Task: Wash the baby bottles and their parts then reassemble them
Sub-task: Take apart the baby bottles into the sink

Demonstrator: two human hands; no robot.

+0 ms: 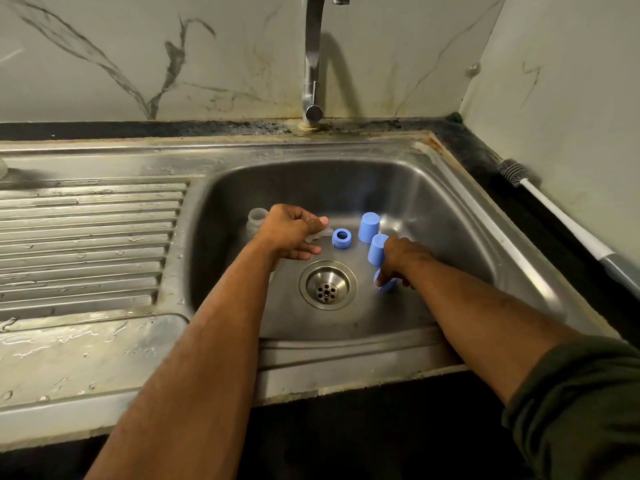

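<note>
Both my hands are down in the steel sink (450, 216). My left hand (294, 233) pinches a clear teat (320, 235) between thumb and fingers, just right of a clear bottle (257, 220) that lies partly hidden behind it. A blue screw ring (341, 238) rests on the sink floor beside that hand. Two blue caps stand upright: one (369, 226) further back, one (377, 248) touching my right hand (401, 261). My right hand's fingers close around a second blue ring (386, 285) near the drain (327, 285).
The tap (313, 64) rises behind the basin, with no water running. A wet ribbed draining board (90, 244) spreads to the left. A bottle brush (554, 213) with a white handle lies on the dark counter at the right, along the wall.
</note>
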